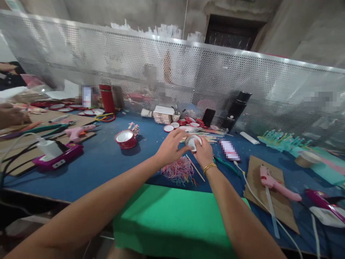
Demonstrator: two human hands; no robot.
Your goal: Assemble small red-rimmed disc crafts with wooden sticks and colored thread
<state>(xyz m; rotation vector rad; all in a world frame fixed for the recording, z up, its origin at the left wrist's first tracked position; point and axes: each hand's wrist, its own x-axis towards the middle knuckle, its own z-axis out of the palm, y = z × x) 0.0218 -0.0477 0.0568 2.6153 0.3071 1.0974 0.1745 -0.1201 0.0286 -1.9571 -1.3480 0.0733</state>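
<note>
Both hands, left hand (172, 145) and right hand (202, 153), are wrapped around a small white cup (193, 141) above the blue worktop (107, 158).

My bench is a blue-topped table (107, 158). Lying on it: green sheet (172, 219) at near edge, pink shred pile (179, 171), red-rimmed cup (125, 139), glue gun (277, 185) on cardboard (280, 205).

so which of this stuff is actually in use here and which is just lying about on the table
In hand:
- small white round cup, gripped by left hand and right hand

Lying about:
- pink shredded strips
- thin wooden stick
- red-rimmed cup
- pink glue gun on cardboard
- green sheet
- red flask
</note>
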